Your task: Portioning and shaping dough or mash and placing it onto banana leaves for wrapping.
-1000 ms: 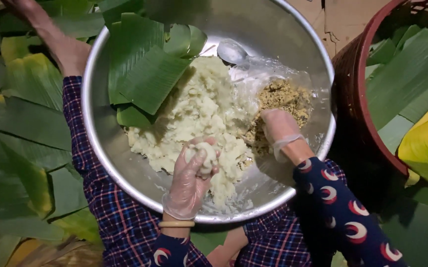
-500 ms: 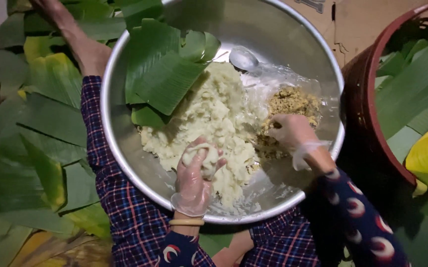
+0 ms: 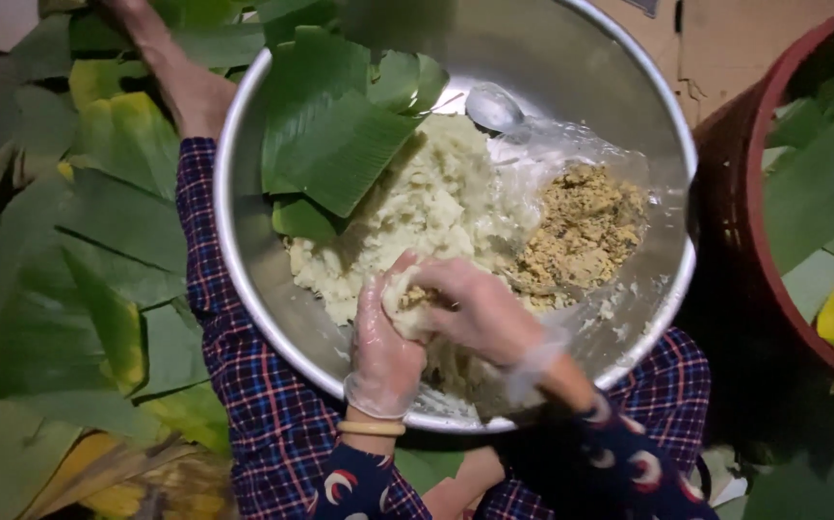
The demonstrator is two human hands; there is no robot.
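A big steel basin (image 3: 244, 241) rests on my lap. It holds a mound of pale mashed dough (image 3: 427, 202), a plastic bag of crumbly yellow-brown filling (image 3: 581, 231), folded banana leaf pieces (image 3: 340, 125) and a metal spoon (image 3: 492, 106). My left hand (image 3: 383, 347), in a thin clear glove, cups a lump of dough (image 3: 403, 303) with some filling in it. My right hand (image 3: 480, 313), also gloved, presses its fingers onto that lump from the right.
Banana leaves (image 3: 61, 260) lie spread to the left of the basin. A dark red basket (image 3: 754, 221) with more leaves stands at the right. A bare foot (image 3: 186, 87) shows at the upper left. Cardboard (image 3: 725, 39) lies behind.
My right hand has left the filling bag and come over to the dough lump in my left hand. The lump now has filling in it. The view has shifted slightly.
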